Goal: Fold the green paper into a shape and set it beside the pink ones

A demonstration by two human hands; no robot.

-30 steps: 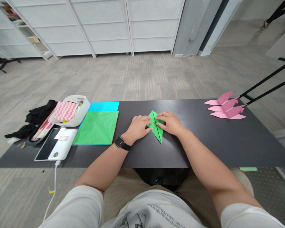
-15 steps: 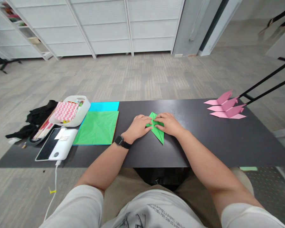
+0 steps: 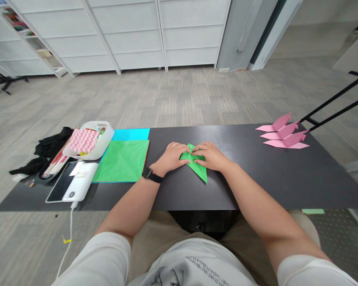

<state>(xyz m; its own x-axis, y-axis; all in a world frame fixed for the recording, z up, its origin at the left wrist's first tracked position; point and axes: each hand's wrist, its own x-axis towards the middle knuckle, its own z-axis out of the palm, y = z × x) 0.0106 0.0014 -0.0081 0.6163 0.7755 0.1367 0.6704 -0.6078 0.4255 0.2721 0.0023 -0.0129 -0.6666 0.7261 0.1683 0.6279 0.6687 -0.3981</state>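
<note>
A folded green paper [image 3: 200,170] is laid on the dark worktop [image 3: 250,143], to the right of the paper stack [image 3: 122,161] and well apart from it. Its shape is like a kite, as far as it can be seen between the hands. Its long axis is directed from the far side toward the person's body, in a slant: the long sharp tip is pointed to the body and somewhat away from the stack, while the other tip is pointed to the far edge.

The side nearer to the stack is touched by the left hand [image 3: 173,157], the other side by the right hand [image 3: 212,156]. On both hands the fingers are bent, with the thumb held apart from the forefinger; whether the paper is pinched or only pressed cannot be told.

Beyond the stack, a blue sheet [image 3: 131,134] is seen. To its left, a white basket [image 3: 106,147] and a white device [image 3: 80,186] are placed. Far to its right, three pink paper birds [image 3: 283,134] are set in a row.
</note>
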